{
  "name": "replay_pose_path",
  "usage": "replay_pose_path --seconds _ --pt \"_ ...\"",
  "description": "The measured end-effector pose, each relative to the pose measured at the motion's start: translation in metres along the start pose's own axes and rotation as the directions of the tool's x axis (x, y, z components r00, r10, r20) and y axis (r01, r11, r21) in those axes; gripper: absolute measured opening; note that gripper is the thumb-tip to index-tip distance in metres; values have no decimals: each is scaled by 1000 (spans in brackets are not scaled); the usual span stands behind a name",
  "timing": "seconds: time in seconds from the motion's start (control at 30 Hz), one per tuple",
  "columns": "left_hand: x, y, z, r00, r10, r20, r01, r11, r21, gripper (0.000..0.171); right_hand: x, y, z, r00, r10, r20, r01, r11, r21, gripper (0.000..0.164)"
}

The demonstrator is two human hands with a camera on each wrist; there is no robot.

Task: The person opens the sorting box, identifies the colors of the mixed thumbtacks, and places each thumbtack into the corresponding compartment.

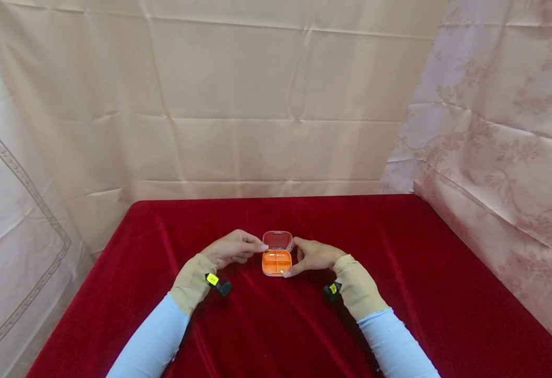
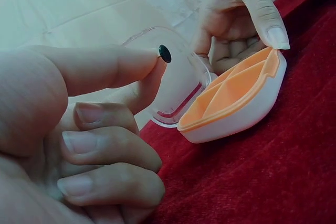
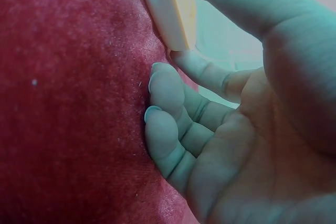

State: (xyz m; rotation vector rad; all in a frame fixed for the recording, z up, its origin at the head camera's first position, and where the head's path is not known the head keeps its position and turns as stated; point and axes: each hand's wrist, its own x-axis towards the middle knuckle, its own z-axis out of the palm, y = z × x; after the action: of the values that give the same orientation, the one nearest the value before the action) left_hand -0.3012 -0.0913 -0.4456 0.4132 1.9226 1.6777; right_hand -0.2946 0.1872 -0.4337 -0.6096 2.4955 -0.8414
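Note:
A small pill box (image 1: 277, 262) stands on the red cloth, with an orange divided inside and a white outer shell in the left wrist view. Its clear lid (image 1: 277, 240) is flipped back, away from the person. My left hand (image 1: 234, 248) pinches a thumbtack (image 2: 165, 53) with a dark green round head between thumb and forefinger, just left of the box. The other left fingers are curled in. My right hand (image 1: 317, 255) grips the box from the right, thumb at the near corner and forefinger farther back. A tiny yellowish piece (image 1: 282, 271) lies in the near right compartment, its kind unclear.
Red velvet cloth (image 1: 380, 247) covers the table on all sides of the box. Behind it hangs a beige curtain (image 1: 266, 105), with patterned pale drapes (image 1: 502, 131) on the right. Each wrist carries a small black camera (image 1: 219, 284).

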Motion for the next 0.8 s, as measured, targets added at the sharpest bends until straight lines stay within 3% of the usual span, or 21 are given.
replay_pose_path --seconds 0.5,0.8 --pt "2 0 4 1000 9 11 -10 999 48 25 -2 -2 0 1000 7 6 -7 1000 -2 59" --pt "4 0 5 999 28 32 -33 989 144 20 -1 -2 0 1000 9 2 -9 1000 -7 59"
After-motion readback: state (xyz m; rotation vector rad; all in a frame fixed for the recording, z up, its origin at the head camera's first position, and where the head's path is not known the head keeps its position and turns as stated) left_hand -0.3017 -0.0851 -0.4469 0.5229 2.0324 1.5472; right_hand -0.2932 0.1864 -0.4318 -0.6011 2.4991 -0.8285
